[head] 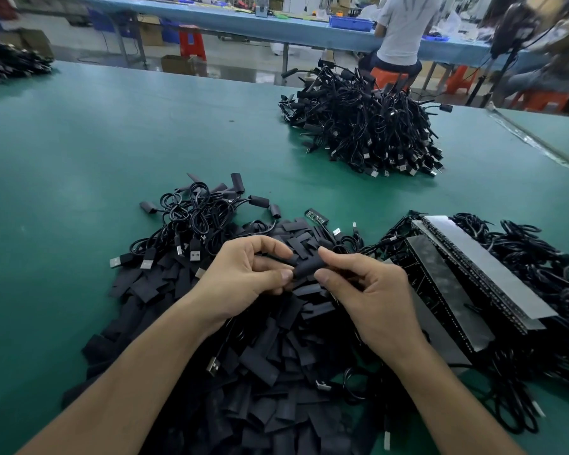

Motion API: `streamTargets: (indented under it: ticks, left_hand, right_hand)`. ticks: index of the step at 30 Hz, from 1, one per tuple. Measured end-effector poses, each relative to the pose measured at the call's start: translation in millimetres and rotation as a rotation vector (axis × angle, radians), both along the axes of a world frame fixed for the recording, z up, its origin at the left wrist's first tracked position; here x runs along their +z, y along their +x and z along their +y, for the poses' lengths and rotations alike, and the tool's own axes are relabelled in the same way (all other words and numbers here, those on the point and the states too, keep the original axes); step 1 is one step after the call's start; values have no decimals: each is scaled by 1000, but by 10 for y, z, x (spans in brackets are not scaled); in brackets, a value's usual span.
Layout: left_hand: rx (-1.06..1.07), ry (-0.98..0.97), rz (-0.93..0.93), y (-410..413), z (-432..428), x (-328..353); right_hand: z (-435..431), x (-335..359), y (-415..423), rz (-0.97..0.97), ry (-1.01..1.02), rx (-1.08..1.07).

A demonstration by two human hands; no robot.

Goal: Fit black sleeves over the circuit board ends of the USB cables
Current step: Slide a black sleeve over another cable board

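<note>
Across the workbench lies green matting (112, 142), and beyond its far edge stand blue tables (243, 26), red stools (193, 41) and a person in a white shirt (404, 24) who sits with their back turned. Near the front edge both hands meet above a heap of loose sleeves (260, 366), flat black pieces piled thick and spreading toward the viewer. The left hand (243, 277) pinches a thin black cable (275, 257) between thumb and forefinger, with its other fingers curled beneath. The right hand (372, 290) pinches one black sleeve (307, 269) between thumb and forefinger and holds it roughly level just above the heap. The cable runs into the left end of that sleeve. Whether its circuit board end sits inside cannot be told, since the sleeve covers that part. Behind the heap lies a small bundle of coiled cables (197, 211), several with sleeved ends pointing away and silver plugs (194, 254) facing the near side. A bare circuit board (316, 215) lies at the heap's far edge, just right of that bundle. To the right of the hands, rows of cables are fixed side by side on long taped strips (486, 267), with their black loops spilling off to the right. Well apart, toward the far right of the matting, rises a large cable pile (362, 126). Another dark pile (10, 64) sits at the far left corner.
</note>
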State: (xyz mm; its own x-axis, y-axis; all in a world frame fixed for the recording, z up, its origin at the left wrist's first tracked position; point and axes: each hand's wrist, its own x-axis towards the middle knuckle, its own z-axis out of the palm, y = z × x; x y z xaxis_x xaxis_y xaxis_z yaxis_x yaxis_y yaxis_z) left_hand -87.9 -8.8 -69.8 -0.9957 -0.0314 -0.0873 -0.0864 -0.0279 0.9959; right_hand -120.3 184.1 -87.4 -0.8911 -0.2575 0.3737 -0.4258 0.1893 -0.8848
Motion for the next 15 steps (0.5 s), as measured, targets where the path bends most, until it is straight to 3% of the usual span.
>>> streamTargets:
  ticks: [4, 8, 13, 15]
  left_hand:
    - [6, -10, 35, 15, -3, 4]
    - [2, -181, 168, 36, 25, 18]
    - [89, -934, 517, 39, -14, 78]
    - [79, -1019, 487, 27, -32, 110]
  right_hand:
    - [0, 31, -4, -50, -84, 5]
    - [6, 62, -17, -100, -196, -26]
    - [49, 155, -46, -170, -383, -108]
    - [63, 199, -52, -188, -431, -121]
